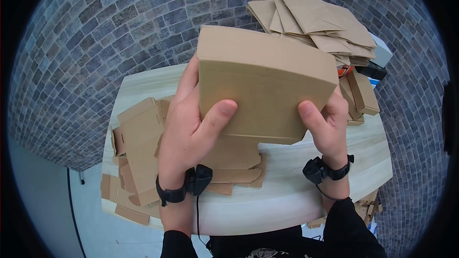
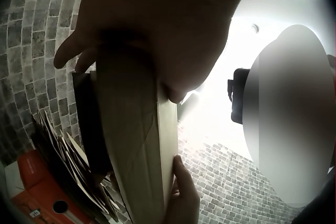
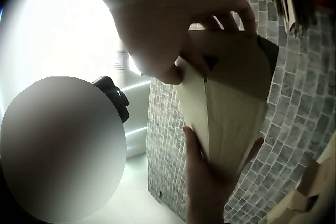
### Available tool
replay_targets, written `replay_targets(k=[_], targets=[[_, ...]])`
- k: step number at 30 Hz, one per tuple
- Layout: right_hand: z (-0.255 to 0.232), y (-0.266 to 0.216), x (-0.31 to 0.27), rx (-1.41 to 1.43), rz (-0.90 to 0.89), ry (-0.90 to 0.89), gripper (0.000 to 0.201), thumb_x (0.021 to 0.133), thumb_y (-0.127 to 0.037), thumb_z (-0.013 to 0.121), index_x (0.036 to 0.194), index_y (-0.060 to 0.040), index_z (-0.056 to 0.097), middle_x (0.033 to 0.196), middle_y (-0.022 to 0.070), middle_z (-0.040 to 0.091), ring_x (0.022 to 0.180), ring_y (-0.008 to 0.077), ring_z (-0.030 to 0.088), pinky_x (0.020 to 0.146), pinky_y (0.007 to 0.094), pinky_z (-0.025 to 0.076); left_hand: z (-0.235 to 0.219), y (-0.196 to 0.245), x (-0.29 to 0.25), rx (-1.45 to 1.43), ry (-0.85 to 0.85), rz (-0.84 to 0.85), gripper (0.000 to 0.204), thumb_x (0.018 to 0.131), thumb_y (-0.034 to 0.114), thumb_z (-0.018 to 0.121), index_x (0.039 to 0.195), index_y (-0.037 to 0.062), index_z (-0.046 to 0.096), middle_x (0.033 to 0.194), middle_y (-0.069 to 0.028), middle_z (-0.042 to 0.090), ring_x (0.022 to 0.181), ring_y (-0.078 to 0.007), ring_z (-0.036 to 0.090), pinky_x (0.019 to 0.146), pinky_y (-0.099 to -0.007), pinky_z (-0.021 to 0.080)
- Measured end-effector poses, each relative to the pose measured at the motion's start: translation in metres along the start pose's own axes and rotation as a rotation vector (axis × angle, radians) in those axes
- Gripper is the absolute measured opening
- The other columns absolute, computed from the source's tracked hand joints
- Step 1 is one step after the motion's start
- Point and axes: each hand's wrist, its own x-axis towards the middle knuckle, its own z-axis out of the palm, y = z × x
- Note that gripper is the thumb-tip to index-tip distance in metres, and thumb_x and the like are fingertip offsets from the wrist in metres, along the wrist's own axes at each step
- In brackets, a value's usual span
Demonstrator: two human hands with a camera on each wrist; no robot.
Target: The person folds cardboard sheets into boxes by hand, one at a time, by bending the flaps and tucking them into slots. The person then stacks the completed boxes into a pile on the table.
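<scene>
A brown cardboard box (image 1: pixel 267 81) is held up above the table between both hands. My left hand (image 1: pixel 184 129) grips its left side, the thumb flat on the face turned to me and the fingers behind. The right hand (image 1: pixel 330 124) grips the right side the same way, thumb on the face near the lower corner. In the left wrist view the box (image 2: pixel 136 140) appears edge-on below the left hand (image 2: pixel 163 19). The right wrist view shows the box (image 3: pixel 226 103) with the right hand (image 3: pixel 168 19) over its end.
Flattened cardboard pieces (image 1: pixel 143 148) lie on the left and middle of the table (image 1: pixel 287 200). At the back right, a pile of brown paper bags (image 1: pixel 320 19) rests above an orange item and a black one. Small open cardboard boxes (image 1: pixel 361 93) stand beside them.
</scene>
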Motion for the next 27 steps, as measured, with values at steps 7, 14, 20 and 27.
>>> replay_targets(k=[7,14,20,27], targets=[[-0.001,-0.001,-0.001,0.010,0.029,0.039,0.027,0.085,-0.018,0.065,0.105,0.0010,0.065,0.125,0.0162,0.052,0.117,0.0273,0.047,0.100,0.0376,0.034,0.000,0.003,0.002,0.066,0.016,-0.020,0.045,0.094,0.032,0.055,0.118,-0.0061,0.055,0.129,-0.0226,0.052,0.117,-0.0364,0.054,0.096,-0.0369,0.042],[-0.004,-0.011,-0.002,0.028,0.087,0.044,0.025,0.086,-0.016,0.063,0.104,0.0015,0.066,0.123,0.0163,0.054,0.117,0.0264,0.048,0.099,0.0361,0.035,-0.001,0.001,0.005,0.043,0.003,0.094,0.044,0.093,0.031,0.057,0.114,-0.0073,0.058,0.131,-0.0240,0.049,0.118,-0.0370,0.052,0.097,-0.0382,0.040],[0.000,-0.018,-0.002,0.051,0.141,-0.004,0.024,0.086,-0.014,0.063,0.104,0.0025,0.065,0.119,0.0180,0.057,0.111,0.0288,0.053,0.095,0.0363,0.040,0.003,-0.003,0.003,0.003,0.038,0.106,0.047,0.092,0.032,0.057,0.118,-0.0063,0.055,0.126,-0.0228,0.050,0.115,-0.0344,0.051,0.097,-0.0379,0.039],[-0.003,-0.022,0.000,-0.150,0.078,-0.148,0.026,0.084,-0.014,0.066,0.104,0.0029,0.065,0.118,0.0193,0.058,0.108,0.0320,0.058,0.091,0.0352,0.044,0.006,-0.007,0.003,0.011,0.144,0.034,0.044,0.093,0.030,0.056,0.121,-0.0036,0.051,0.109,-0.0182,0.054,0.100,-0.0306,0.054,0.089,-0.0372,0.042]])
